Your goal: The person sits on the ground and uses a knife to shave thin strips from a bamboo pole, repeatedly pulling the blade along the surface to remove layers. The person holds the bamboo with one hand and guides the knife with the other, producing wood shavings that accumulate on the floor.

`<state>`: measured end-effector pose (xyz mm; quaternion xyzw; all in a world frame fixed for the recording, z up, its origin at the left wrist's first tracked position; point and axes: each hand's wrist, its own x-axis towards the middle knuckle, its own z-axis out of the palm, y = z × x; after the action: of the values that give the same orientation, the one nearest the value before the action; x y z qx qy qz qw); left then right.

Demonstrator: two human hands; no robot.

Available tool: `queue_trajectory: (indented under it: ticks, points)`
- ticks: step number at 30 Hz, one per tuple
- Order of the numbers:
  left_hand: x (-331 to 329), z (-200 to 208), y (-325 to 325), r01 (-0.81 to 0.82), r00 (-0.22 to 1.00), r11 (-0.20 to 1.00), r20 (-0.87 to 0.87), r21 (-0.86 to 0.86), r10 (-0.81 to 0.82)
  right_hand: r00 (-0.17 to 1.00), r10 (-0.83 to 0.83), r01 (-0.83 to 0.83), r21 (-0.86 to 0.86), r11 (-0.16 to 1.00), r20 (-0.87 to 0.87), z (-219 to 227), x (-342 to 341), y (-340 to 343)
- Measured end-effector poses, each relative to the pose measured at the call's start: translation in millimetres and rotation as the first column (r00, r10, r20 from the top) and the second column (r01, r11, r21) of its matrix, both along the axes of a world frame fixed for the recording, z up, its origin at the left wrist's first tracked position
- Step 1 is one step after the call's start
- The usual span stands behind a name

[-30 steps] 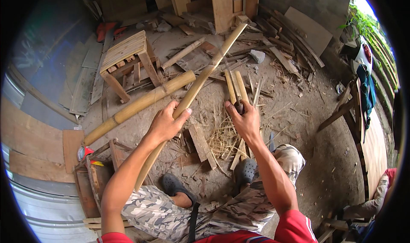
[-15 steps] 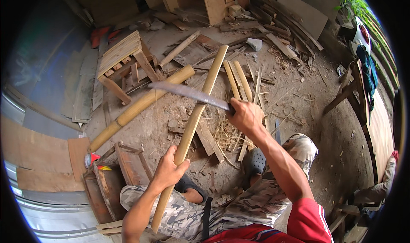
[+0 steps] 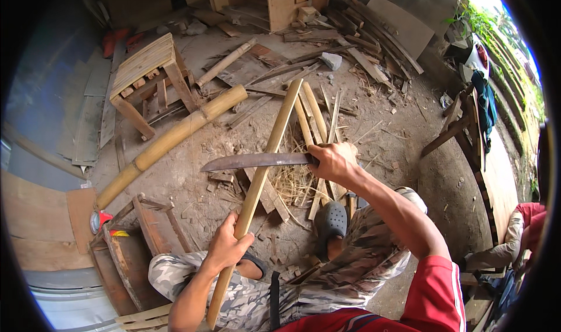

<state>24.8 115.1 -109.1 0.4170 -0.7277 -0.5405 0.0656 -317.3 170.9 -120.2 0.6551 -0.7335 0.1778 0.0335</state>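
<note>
My left hand is wrapped round the lower part of a long split bamboo strip, which slants up and away over the ground. In my right hand is the handle of a machete, its dark blade pointing left and crossing the strip near mid-length. The handle is mostly hidden by my fingers. Beyond the right hand lie several narrow bamboo strips. Below the blade, pale shavings are heaped on the dirt beside short boards.
A whole bamboo pole lies at the left, near a slatted wooden stool. A wooden frame stands by my left knee. Scrap planks pile up at the back. At the right is a wooden bench, with another person's leg near it.
The machete has moved down along the strip toward me, and its blade has swung to nearly level. My left hand still grips the strip. The whole view has shifted slightly.
</note>
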Motion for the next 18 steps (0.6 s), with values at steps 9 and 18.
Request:
queue_trajectory:
  ticks: [9,18]
  points:
    - [6.9,-8.0,-1.7,-0.016,0.993,1.000,-0.116,0.027,0.019,1.000,0.001,-0.001,0.054,0.999,0.006,-5.0,-26.9,-17.8]
    - [15.3,-6.5,-4.4,-0.069,0.991,0.967,-0.094,0.244,0.095,0.996,0.017,-0.012,0.053,0.999,-0.084,-20.8,-35.0,-35.1]
